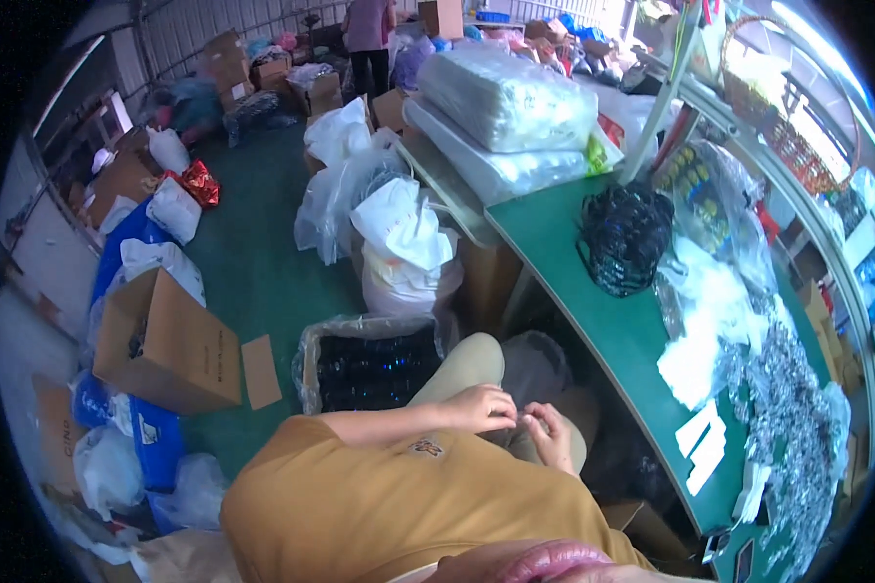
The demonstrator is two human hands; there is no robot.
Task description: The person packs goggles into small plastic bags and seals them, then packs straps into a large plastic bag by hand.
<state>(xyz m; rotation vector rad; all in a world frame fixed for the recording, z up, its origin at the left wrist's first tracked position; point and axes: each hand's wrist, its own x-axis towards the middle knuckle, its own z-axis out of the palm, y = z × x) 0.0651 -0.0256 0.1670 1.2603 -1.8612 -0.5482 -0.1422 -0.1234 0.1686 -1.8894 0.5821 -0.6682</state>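
My left hand point(484, 408) and my right hand point(548, 433) are close together above my lap, fingertips nearly meeting. The fingers of both are curled and pinched. Whatever they hold, if anything, is too small to make out. Just beyond my left forearm, beside my knee, an open box point(308, 361) lined with clear plastic holds rows of shiny black items point(379, 371). To the right of my hands runs the edge of a green-topped table point(593, 282).
On the table lie a bundle of black strands point(627, 238), a heap of small silvery packets point(787, 418) and white cards point(702, 442). White sacks point(408, 243) stand ahead; a cardboard box point(170, 340) sits left. Plastic-wrapped packs point(506, 97) are stacked beyond. Another person point(367, 39) stands far back.
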